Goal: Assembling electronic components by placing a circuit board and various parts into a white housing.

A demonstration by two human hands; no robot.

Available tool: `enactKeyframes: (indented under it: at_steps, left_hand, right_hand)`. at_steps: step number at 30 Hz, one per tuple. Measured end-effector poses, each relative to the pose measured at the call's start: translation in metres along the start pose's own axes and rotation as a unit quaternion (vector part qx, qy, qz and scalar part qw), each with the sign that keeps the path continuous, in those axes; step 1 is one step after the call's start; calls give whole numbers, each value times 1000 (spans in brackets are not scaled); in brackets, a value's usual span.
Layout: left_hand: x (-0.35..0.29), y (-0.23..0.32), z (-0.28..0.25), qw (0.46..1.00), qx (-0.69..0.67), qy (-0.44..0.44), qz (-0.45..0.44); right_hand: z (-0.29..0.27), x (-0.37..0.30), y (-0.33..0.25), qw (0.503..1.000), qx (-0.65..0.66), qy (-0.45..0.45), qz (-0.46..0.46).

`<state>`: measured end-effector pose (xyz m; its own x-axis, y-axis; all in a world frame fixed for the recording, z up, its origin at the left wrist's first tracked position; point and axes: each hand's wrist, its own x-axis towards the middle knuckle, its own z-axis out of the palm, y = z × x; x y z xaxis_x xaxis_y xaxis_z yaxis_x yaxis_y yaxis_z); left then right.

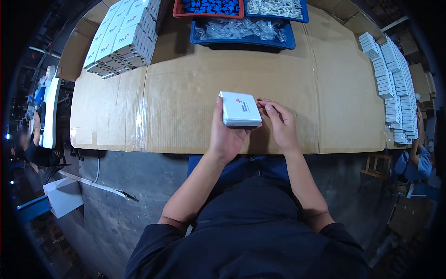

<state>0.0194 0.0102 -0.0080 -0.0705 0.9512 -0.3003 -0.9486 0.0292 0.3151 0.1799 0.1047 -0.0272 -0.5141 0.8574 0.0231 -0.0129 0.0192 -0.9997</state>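
A small white square box (241, 109) with printing and a red mark on its lid lies in my left hand (227, 137), above the front part of the cardboard-covered table (186, 107). The left thumb runs along the box's left side, and the palm and fingers support it from below. Beside the box's right edge is my right hand (282, 125), its fingers loosely bent toward the box and nothing visible in them. Whether its fingertips touch the box I cannot tell.
Stacked white boxes (123, 39) stand at the back left; more piles (390, 86) line the right edge. At the back are a red tray (209, 15) of blue parts, a blue tray (305, 14) of white parts and another blue tray (241, 42) holding clear plastic pieces. People work at both sides.
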Motion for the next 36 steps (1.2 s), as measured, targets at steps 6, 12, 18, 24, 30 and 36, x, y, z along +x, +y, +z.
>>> enactKeyframes:
  at_steps: [6,12,18,24,30,36]
  left_hand:
    - [-3,2,2,791,546,-85,264]
    - [3,-8,-6,696,604,-88,379]
    - [5,-11,-9,668,594,-28,448]
    - [7,-12,-16,695,548,4,466]
    - [7,-16,-21,697,541,5,471]
    - [5,-19,-25,733,509,19,451]
  right_hand:
    - [10,-9,-52,975,161,-30,148]
    - [42,-14,-46,979,183,-13,91]
    - [67,-26,-42,971,219,24,91]
    - [65,-34,-30,987,145,-3,71]
    - [64,-37,-29,989,109,-11,101]
    - [65,-37,-39,995,78,-16,59]
